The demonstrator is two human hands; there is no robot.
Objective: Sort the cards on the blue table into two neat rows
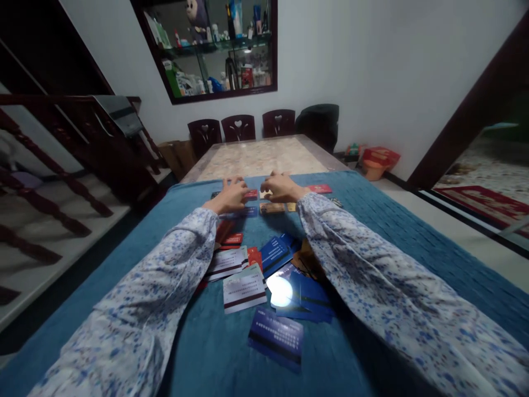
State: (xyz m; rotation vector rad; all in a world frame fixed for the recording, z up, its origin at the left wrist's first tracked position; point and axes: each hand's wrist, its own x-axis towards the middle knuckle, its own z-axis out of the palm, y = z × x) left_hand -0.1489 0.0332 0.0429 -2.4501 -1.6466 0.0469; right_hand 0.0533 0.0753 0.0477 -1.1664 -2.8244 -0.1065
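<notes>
Reaches far forward with both arms in flowered sleeves [165, 264] over a blue cloth [392, 231]. Lays the left hand [230, 195] palm down with fingers bent, fingertips touching a red card [250, 194] just off their tips toward the other hand; cannot tell whether pinching that card or only pressing on it. Sets the right hand [283, 188] palm down too, fingers curled inward, tips on a pale card [263, 194] in the narrow gap between the two sets of fingertips; again cannot tell grip from mere touch. Has a tan card [271, 208] lying flat just behind the right fingers, toward the wrist, and a dark blue card [244, 212] just behind the left fingers, beside it. Leaves a second red card [320, 188] flat on the cloth outward of the right knuckles, near but not touching. Well behind both sets of fingers, between the forearms, has a loose heap of cards [268, 264], blue, red and white, overlapping, with a bright glare on one. Beyond the fingertips, past the cloth's far edge, looks onto a marbled table top [260, 154], then a row of dark chairs [238, 128] and a glass-fronted wall cabinet [215, 49] above.
</notes>
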